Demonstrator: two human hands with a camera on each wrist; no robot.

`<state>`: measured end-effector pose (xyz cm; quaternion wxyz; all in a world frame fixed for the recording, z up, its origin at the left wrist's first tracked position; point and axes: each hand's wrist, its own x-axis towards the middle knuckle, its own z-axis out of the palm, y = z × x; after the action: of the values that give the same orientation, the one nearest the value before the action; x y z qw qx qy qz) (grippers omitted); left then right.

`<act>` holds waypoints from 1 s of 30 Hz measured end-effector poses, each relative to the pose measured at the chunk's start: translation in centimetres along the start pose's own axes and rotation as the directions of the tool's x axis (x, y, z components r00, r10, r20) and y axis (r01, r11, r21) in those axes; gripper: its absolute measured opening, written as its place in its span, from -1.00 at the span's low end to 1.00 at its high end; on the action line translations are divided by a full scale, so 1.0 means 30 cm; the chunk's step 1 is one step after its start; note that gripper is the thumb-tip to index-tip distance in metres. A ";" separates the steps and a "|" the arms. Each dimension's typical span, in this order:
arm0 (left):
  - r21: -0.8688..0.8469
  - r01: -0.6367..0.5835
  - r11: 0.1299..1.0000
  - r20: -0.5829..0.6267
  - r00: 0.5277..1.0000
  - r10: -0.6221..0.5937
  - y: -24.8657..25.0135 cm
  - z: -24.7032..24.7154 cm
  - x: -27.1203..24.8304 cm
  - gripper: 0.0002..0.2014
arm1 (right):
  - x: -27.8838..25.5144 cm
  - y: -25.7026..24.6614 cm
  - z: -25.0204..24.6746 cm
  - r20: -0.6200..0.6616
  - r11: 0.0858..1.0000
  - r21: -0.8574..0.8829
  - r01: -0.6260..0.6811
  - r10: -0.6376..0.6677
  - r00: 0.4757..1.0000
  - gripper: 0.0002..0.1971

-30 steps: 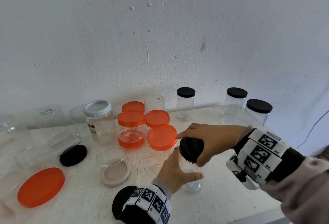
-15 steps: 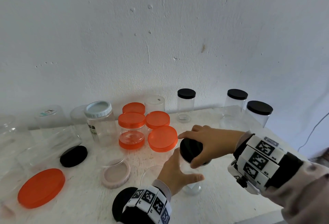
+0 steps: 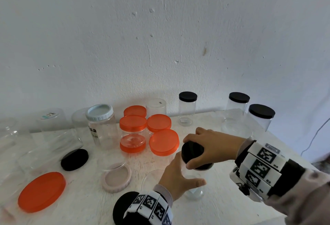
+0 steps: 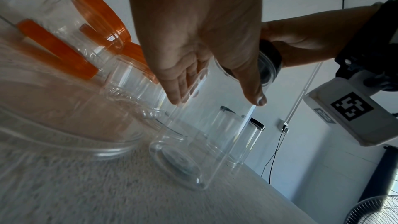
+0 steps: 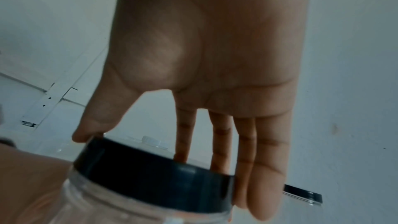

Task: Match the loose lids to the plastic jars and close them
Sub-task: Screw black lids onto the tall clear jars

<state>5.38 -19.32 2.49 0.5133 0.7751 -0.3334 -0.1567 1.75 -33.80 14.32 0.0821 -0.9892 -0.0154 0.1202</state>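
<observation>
head view high, wrist views close, sharing jar (image 3: pixel 194 187)

Left hand (image 4: pixel 193 40) around upright clear plastic jar (image 4: pixel 204 134); right hand (image 4: pixel 312 35) gripping its black round lid (image 4: pixel 269 64). Orange-lidded clear jars (image 4: pixel 96 28) left.

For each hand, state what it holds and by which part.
The right hand grips the black lid by its rim; the left hand holds the clear jar around its wall.
</observation>
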 end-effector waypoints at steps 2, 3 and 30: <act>-0.005 0.008 1.000 -0.003 1.000 -0.008 0.001 0.001 -0.001 -0.27 | -0.005 0.002 -0.007 0.030 0.999 0.037 0.028 -0.029 0.999 -0.24; -0.010 0.012 1.000 -0.004 1.000 -0.012 0.002 0.000 -0.001 -0.27 | -0.008 0.002 -0.011 0.042 0.997 0.058 0.047 -0.049 0.998 -0.23; -0.022 -0.015 1.000 0.005 1.000 0.015 -0.002 0.001 -0.001 -0.25 | -0.019 -0.026 -0.024 0.074 0.997 -0.046 0.058 -0.054 0.996 -0.28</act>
<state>5.36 -19.30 2.42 0.5222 0.7663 -0.3390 -0.1586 1.37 -33.16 15.28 0.0607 -0.9851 -0.0491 0.1534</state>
